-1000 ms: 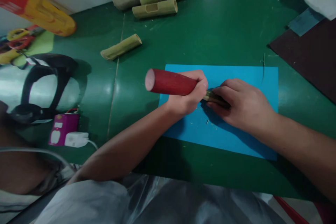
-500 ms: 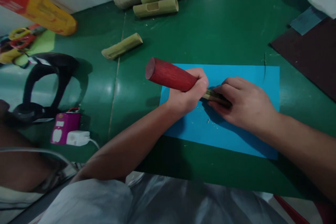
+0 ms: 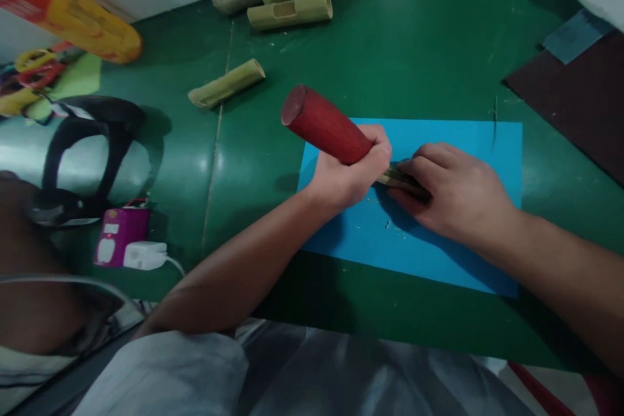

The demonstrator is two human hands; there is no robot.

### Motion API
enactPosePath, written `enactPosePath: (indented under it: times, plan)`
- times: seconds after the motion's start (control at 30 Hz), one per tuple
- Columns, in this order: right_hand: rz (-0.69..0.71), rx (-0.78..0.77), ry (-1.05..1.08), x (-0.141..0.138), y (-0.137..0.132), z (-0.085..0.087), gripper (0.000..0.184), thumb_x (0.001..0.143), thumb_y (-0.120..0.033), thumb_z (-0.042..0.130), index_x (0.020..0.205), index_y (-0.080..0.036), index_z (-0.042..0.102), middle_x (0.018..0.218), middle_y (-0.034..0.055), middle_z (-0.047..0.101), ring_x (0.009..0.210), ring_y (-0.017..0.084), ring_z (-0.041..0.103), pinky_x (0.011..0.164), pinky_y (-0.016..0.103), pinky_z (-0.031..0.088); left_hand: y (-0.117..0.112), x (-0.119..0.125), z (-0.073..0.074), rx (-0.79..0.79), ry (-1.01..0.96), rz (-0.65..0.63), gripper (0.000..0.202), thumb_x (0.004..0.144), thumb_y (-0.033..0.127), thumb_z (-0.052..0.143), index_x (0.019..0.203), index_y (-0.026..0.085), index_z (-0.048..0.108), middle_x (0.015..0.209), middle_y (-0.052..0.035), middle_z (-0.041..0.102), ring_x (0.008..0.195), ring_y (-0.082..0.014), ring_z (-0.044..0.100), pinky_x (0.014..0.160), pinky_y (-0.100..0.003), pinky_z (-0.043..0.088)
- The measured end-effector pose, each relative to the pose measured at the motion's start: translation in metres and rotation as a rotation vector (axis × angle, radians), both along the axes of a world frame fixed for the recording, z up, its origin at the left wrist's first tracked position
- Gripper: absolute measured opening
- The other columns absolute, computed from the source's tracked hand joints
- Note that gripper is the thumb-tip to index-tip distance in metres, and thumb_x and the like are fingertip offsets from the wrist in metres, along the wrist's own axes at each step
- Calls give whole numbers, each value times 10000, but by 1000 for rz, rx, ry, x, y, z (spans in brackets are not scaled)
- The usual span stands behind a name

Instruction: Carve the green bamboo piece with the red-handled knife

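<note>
My left hand (image 3: 351, 170) is wrapped around a thick red wooden handle (image 3: 322, 123) that points up and to the left. The tool's working end is hidden between my hands. My right hand (image 3: 453, 192) lies closed over a short green bamboo piece (image 3: 396, 179), pressing it onto a blue sheet (image 3: 439, 247) on the green table (image 3: 390, 58). Small shavings lie on the sheet below the hands.
Several cut bamboo tubes (image 3: 290, 12) lie at the table's far edge, and one more bamboo tube (image 3: 227, 83) sits nearer. At left are a black strap (image 3: 73, 156), a purple box (image 3: 119, 244), a white charger (image 3: 145, 255) and scissors (image 3: 32, 68). A dark mat (image 3: 575, 97) lies at right.
The free end of the red handle has swung upward and slightly right in my left hand. My right hand has stayed on the bamboo piece.
</note>
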State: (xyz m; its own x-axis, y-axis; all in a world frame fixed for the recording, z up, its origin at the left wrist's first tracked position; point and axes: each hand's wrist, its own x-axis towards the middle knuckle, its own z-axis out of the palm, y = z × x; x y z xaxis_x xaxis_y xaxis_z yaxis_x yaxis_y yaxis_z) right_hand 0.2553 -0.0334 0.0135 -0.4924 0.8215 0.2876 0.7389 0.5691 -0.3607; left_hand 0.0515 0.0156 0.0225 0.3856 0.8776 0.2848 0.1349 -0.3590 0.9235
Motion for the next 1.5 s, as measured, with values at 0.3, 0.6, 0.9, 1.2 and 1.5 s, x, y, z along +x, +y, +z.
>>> enactPosePath:
  times: [0.3, 0.6, 0.9, 1.2, 1.5]
  plan:
    - [27, 53, 14, 1, -1, -2, 233, 1072, -329, 623, 919, -191, 733, 899, 101, 702, 842, 250, 611, 683, 380, 370, -5, -2, -5, 131, 45, 48, 275, 992, 233, 642, 725, 224, 578, 710, 21, 586, 667, -130, 587, 671, -278, 516]
    - [28, 89, 26, 1, -2, -3, 230, 1065, -316, 627, 923, -176, 741, 899, 108, 706, 845, 252, 624, 685, 393, 378, -5, -1, -1, 114, 56, 53, 302, 992, 251, 622, 699, 207, 563, 672, 27, 581, 633, -114, 574, 634, -261, 505]
    - [27, 14, 52, 2, -1, -3, 233, 1064, -331, 642, 924, -182, 755, 912, 108, 705, 849, 249, 616, 686, 388, 367, -6, -1, 0, 72, 113, 66, 310, 977, 288, 608, 682, 223, 538, 670, 11, 574, 648, -143, 582, 640, -298, 513]
    - [12, -48, 71, 3, 2, 0, 233, 1046, -342, 655, 880, -202, 739, 885, 102, 703, 831, 252, 629, 677, 376, 386, -4, -3, 1, 52, -3, -15, 347, 952, 228, 616, 618, 211, 522, 598, 37, 517, 555, -99, 482, 576, -270, 442]
    - [-5, -12, 46, 0, 0, 0, 205, 1026, -321, 640, 883, -208, 734, 890, 102, 715, 839, 251, 630, 674, 371, 377, -8, 3, -1, 80, 78, 110, 311, 967, 274, 602, 668, 214, 544, 661, 16, 598, 638, -121, 587, 632, -264, 512]
